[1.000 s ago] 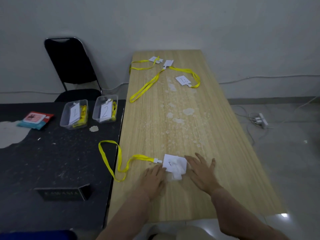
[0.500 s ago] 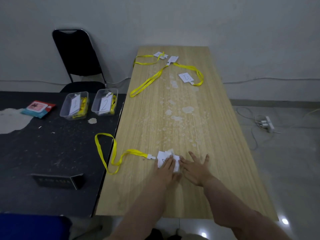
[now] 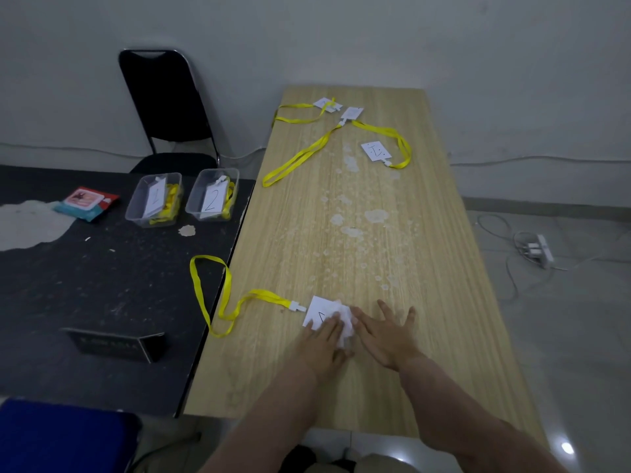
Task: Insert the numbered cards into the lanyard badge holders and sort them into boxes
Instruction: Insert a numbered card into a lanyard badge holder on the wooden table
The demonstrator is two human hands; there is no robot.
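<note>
- The left hand [image 3: 324, 339] lies flat with straight fingers, pressing on a white numbered card [image 3: 317, 310] and the clear badge holder [image 3: 345, 324] beside it. It grasps nothing.
- The right hand [image 3: 387, 334] rests flat with fingers spread on the wooden bench [image 3: 426, 302], just right of the holder, also released.
- Blur hides whether the card has entered the holder, and fingers partly cover its number.
- A yellow lanyard [image 3: 218, 295] runs left from the holder's clip and loops over the edge onto a dark bench [image 3: 85, 302].
- Well apart on that dark bench stand the box marked 1 [image 3: 135, 213] and the box marked 2 [image 3: 194, 206], each holding a finished badge.
- More lanyards [image 3: 300, 155] with cards wait at the far end.
- Risks, as I judge them: flat palms give little grip, so the card may skid or crease at the holder's mouth. The overhanging loop could drag the holder sideways. A half-hidden number could send the badge to the wrong box.
</note>
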